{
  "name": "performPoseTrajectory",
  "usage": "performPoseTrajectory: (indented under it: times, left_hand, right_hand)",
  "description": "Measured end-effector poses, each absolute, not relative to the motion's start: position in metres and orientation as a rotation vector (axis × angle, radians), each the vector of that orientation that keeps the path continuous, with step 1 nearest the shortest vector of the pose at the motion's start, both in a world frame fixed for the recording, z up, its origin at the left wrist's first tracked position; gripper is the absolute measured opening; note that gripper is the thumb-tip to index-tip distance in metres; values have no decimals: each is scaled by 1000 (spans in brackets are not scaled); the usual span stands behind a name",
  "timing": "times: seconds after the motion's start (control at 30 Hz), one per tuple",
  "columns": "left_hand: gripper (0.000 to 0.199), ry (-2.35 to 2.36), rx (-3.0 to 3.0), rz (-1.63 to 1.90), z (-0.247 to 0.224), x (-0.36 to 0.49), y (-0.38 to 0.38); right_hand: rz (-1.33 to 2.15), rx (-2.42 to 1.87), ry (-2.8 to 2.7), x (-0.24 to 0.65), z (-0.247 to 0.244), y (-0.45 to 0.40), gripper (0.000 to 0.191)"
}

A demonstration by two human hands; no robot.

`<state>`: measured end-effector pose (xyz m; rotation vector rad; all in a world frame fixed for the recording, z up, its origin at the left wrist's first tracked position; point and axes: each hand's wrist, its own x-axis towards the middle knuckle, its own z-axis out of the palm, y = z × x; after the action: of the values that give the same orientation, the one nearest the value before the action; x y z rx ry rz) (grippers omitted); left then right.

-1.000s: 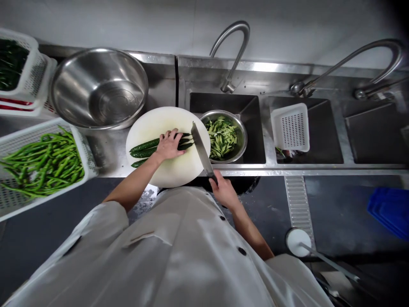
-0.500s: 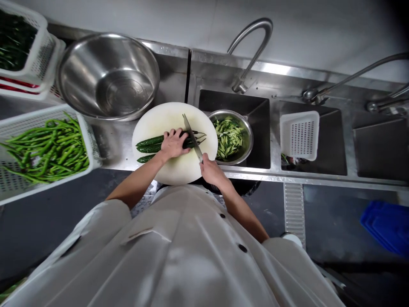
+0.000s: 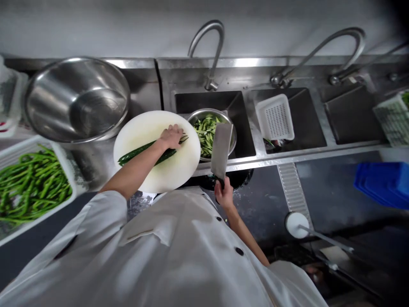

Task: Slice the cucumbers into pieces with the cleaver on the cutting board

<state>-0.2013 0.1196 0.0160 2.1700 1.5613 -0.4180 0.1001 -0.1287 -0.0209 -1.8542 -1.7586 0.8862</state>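
Note:
My right hand [image 3: 224, 192] grips the black handle of a cleaver [image 3: 221, 149]. Its broad blade points up and away from me, over the counter edge and partly in front of a metal bowl [image 3: 234, 140] of cut cucumber pieces [image 3: 204, 131]. On the round white cutting board [image 3: 156, 182] lie long dark green cucumbers [image 3: 134, 154]. My left hand [image 3: 172, 136] lies over their stem ends with its fingers curled round them, and thin stems show past the fingertips. My left forearm hides part of the cucumbers, so I cannot tell how many there are.
A large steel basin [image 3: 105, 115] stands behind the board at left. A white basket [image 3: 75, 187] of green chili peppers [image 3: 35, 183] is at lower left. Sinks with curved taps [image 3: 211, 72] run to the right; one holds a white basket [image 3: 276, 119]. Blue crates [image 3: 380, 183] are beyond.
My right hand has carried the cleaver off the board to the right, its blade now turned broadside. My left hand has shifted to the cucumbers' stem ends. The view has swung right.

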Motion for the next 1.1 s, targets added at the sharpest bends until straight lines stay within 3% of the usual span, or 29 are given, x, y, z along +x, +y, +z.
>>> performPoseTrajectory:
  times: [0.1, 0.3, 0.5, 0.63, 0.73, 0.87, 1.0, 1.1]
  left_hand:
    - [58, 1608, 2232, -394, 11, -197, 133]
    - [59, 1677, 2293, -336, 12, -153, 147]
    - [45, 714, 2477, -293, 11, 14, 52]
    - [42, 520, 2527, -360, -16, 100, 4]
    - [48, 496, 2603, -369, -29, 134, 2]
    - [42, 366, 2675, -68, -15, 144, 5]
    - [59, -83, 2699, 62, 9, 133, 8]
    - [71, 12, 2750, -42, 11, 117, 28]
  right_hand:
    - [659, -2135, -1540, 138, -35, -165, 45]
    - [189, -2574, -1291, 201, -58, -245, 43]
    - [84, -2895, -1100, 238, -63, -296, 25]
    - [60, -2974, -986, 244, -63, -311, 17]
    - [68, -3016, -944, 246, -62, -321, 17]
    - [122, -3076, -1025, 251, -56, -327, 17]
    - [221, -2972, -1274, 262, -44, -300, 16]
    - [281, -2838, -1473, 271, -37, -260, 16]
